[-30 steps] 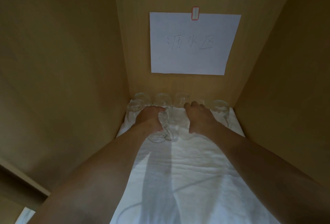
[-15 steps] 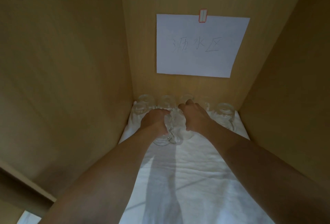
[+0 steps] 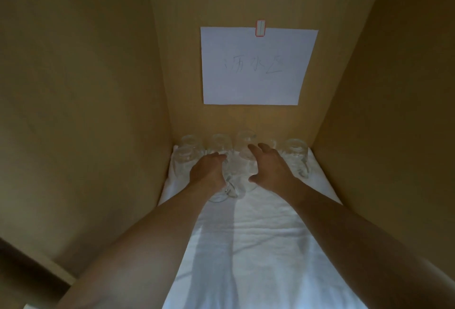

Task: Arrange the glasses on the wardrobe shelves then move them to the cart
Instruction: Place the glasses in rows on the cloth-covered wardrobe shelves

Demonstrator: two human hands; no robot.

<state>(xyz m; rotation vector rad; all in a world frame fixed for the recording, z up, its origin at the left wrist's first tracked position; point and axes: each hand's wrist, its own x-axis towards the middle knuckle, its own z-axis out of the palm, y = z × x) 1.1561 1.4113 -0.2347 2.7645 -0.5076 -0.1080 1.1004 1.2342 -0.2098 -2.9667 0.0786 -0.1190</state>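
Note:
Several clear glass mugs stand upside down on a white cloth (image 3: 246,247) at the back of the wardrobe shelf. My left hand (image 3: 209,173) grips one mug (image 3: 222,195) from above, its rim and handle showing below my palm. My right hand (image 3: 269,168) is beside it, with thumb and fingers spread around another mug (image 3: 242,163). I cannot tell whether they press on it. More mugs stand in the row behind (image 3: 219,142), at the far left (image 3: 183,161) and at the far right (image 3: 295,152).
Wooden side walls close in the shelf on the left (image 3: 98,111) and right (image 3: 394,111). A white paper sheet (image 3: 256,67) with handwriting hangs on the back panel. The near part of the cloth carries only my forearms.
My right hand shifted left onto a mug beside my left hand, and its fingers have now spread wider. My left hand stayed on its mug.

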